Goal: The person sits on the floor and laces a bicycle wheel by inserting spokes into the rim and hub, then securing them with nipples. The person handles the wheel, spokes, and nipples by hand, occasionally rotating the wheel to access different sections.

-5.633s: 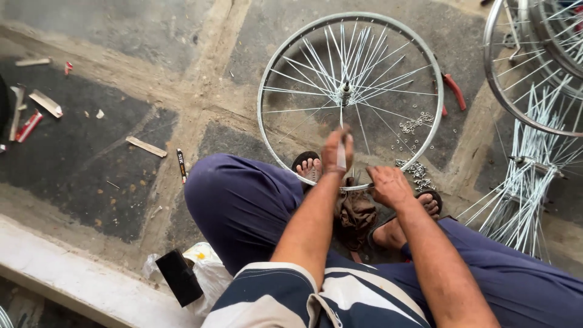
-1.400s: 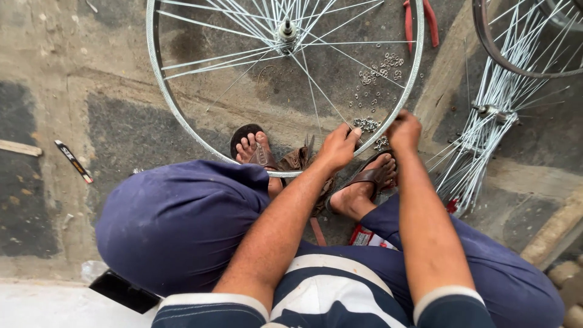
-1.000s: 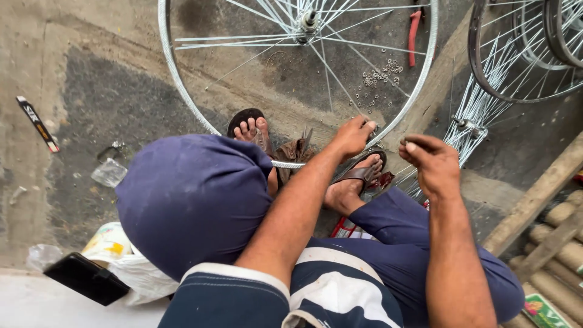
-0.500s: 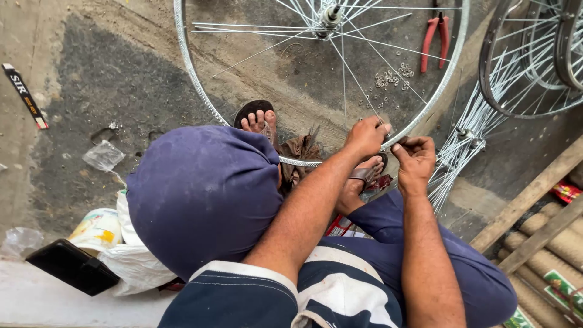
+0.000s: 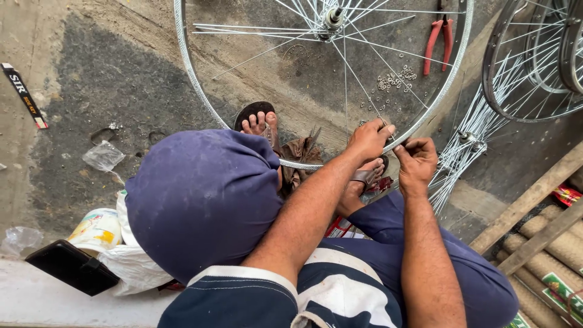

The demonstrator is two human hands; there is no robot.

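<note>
A silver bicycle wheel rim [image 5: 194, 103] with thin spokes and a hub [image 5: 333, 17] lies on the ground in front of my knees. My left hand [image 5: 370, 138] grips the near edge of the rim, thumb and fingers closed over it where a spoke meets it. My right hand [image 5: 416, 163] is just right of it, almost touching. Its fingertips pinch a small piece at the rim, too small to identify. My feet in brown sandals [image 5: 258, 120] rest under the rim. My blue trouser knee [image 5: 200, 200] fills the left middle.
Red-handled pliers [image 5: 438, 36] and a scatter of small metal nipples [image 5: 395, 79] lie inside the wheel. More wheels [image 5: 522, 73] and a bundle of loose spokes [image 5: 461, 158] sit right. Wooden planks [image 5: 534, 200], mesh rolls [image 5: 559, 243], a black wallet [image 5: 71, 267] and a white bag [image 5: 115, 243] surround me.
My right hand, a second ago lifted away to the right, has come back to the rim beside my left hand. My left hand stays on the rim. The view shifted slightly.
</note>
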